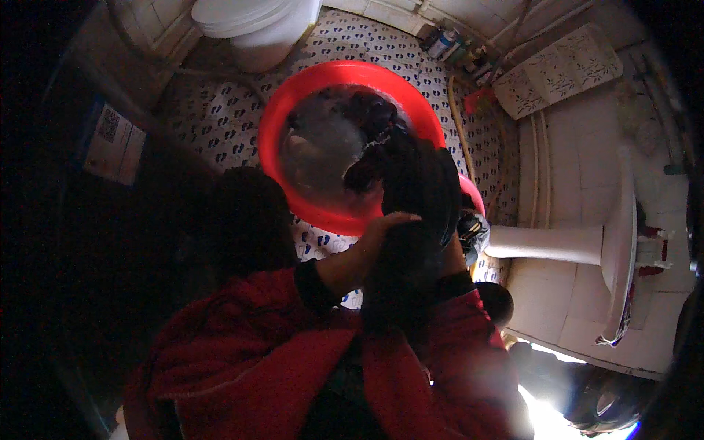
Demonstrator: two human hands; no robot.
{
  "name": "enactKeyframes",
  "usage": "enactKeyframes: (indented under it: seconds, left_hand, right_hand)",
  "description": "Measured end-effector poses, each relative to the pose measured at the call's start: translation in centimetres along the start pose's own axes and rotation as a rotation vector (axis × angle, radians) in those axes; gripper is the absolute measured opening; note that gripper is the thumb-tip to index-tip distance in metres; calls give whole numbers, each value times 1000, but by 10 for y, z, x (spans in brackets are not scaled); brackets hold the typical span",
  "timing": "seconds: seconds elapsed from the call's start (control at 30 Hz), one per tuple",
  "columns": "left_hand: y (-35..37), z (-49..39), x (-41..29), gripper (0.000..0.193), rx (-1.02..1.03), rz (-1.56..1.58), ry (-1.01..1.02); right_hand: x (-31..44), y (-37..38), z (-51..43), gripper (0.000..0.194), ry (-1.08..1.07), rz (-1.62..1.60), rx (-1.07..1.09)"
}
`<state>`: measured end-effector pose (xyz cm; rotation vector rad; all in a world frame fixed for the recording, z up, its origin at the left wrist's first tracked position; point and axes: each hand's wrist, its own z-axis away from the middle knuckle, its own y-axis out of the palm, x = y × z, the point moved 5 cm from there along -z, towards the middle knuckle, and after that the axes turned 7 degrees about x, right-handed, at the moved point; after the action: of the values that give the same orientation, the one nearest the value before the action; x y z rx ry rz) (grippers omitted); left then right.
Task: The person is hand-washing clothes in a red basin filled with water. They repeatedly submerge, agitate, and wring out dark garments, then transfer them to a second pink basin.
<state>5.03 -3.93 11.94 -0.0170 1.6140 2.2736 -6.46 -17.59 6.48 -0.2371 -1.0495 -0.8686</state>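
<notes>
A bunched dark garment (421,181) is held up over the near right side of a red plastic basin (344,225). My left hand (379,234) grips it from the left, with the thumb laid across the cloth. On the garment's right side my right hand (454,254) shows little more than its wrist. Its fingers are hidden in or behind the folds. Cloudy grey water (324,148) fills much of the basin. More dark wet cloth (371,113) lies in the water and reaches up towards the held bunch, with some foam along it.
A white toilet (258,33) stands at the far left. To the right are a pedestal washbasin (550,242), a hose (459,126) and several bottles (443,44). A second red basin (472,195) with clothes (474,234) beside it is partly covered. A dark appliance with a label (115,143) is at left.
</notes>
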Motion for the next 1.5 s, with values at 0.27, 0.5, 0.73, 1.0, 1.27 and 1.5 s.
enactKeyframes:
  seconds: [0.27, 0.5, 0.73, 1.0, 1.27, 1.5]
  left_hand:
    - [-35, -63, 47, 33, 343, -259, -268]
    - [-113, -135, 70, 33, 518, -1077, 126]
    - [-94, -56, 69, 26, 417, -609, 220]
    - [-70, -74, 40, 54, 402, 59, 84]
    - [-55, -42, 32, 61, 132, -191, 148]
    - [-37, -5, 144, 62, 142, -264, -46]
  right_hand:
    - [78, -31, -103, 78, 141, 984, -96]
    - [47, 19, -119, 83, 17, 1248, -269]
    - [-8, -34, -116, 70, -39, 1137, -331]
    - [45, -2, -79, 68, -17, 1027, -393]
    - [56, -5, -70, 52, -192, 923, -50]
    - [-25, -43, -13, 27, -257, 121, -24]
